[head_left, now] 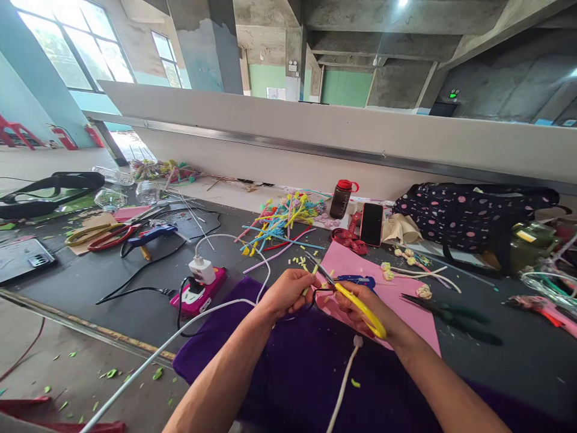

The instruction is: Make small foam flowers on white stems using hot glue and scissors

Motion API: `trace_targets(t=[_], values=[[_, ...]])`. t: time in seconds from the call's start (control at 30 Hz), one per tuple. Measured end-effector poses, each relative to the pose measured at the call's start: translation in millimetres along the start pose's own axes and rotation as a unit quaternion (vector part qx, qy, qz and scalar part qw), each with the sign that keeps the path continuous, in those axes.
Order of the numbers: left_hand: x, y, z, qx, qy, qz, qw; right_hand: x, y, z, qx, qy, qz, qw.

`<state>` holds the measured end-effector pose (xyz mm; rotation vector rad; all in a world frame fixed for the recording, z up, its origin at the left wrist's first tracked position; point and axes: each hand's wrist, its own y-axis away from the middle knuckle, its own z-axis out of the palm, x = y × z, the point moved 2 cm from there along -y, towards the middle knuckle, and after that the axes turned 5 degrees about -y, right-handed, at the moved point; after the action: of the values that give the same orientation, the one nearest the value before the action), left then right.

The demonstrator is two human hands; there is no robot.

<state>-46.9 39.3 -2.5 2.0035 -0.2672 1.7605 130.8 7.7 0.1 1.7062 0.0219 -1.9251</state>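
Note:
My left hand (288, 293) pinches a thin yellow-green strip (306, 287), mostly hidden by the fingers. My right hand (372, 310) grips yellow-handled scissors (360, 308), whose blades point up and left, close to the left fingertips. Small pale yellow-green clippings (297, 261) lie just beyond the hands. Under the right hand is a pink sheet (396, 294). A blue tool (360, 280) rests on it, partly covered by the hand and scissors. Below the hands, a white stem with a pale tip (345, 379) lies across the dark purple cloth (297, 361).
Colourful fuzzy stems (288, 219) are heaped behind the hands. Dark pliers (455, 316) lie right, near a phone (372, 224) and a red-capped bottle (341, 199). A pink power strip (202, 294) with cords stands left, before a blue glue gun (153, 236) and red-handled scissors (115, 236).

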Motion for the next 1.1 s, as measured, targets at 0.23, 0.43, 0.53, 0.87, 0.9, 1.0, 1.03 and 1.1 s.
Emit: trace_targets(t=[0.23, 0.43, 0.53, 0.87, 0.9, 1.0, 1.03, 1.1], values=[[1, -1, -0.1, 0.028, 0.013, 0.007, 0.999, 3, -1, -7, -0.021, -0.011, -0.01, 1.0], [6, 1, -2.5, 0.074, 0.04, 0.029, 0.996, -2, 9, 1, -0.016, 0.089, -0.062, 0.994], [6, 1, -2.4, 0.07, 0.046, 0.029, 0.996, -1, 10, 5, -0.029, 0.141, -0.062, 0.988], [2, 0, 1.4, 0.024, 0.032, 0.015, 0.999, 6, 4, 8, -0.043, 0.083, -0.059, 0.994], [2, 0, 1.3, 0.026, 0.03, 0.015, 0.999, 8, 2, 7, -0.036, 0.072, -0.045, 0.996], [3, 0, 0.9, 0.028, 0.018, 0.015, 0.999, 11, -1, 3, -0.018, 0.05, -0.001, 0.999], [3, 0, 0.8, 0.03, 0.012, 0.013, 0.999, 10, -2, 2, -0.014, 0.045, 0.003, 0.999], [3, 1, 0.5, 0.038, -0.005, 0.004, 0.999, 8, -3, 0, -0.004, 0.041, -0.003, 0.999]])
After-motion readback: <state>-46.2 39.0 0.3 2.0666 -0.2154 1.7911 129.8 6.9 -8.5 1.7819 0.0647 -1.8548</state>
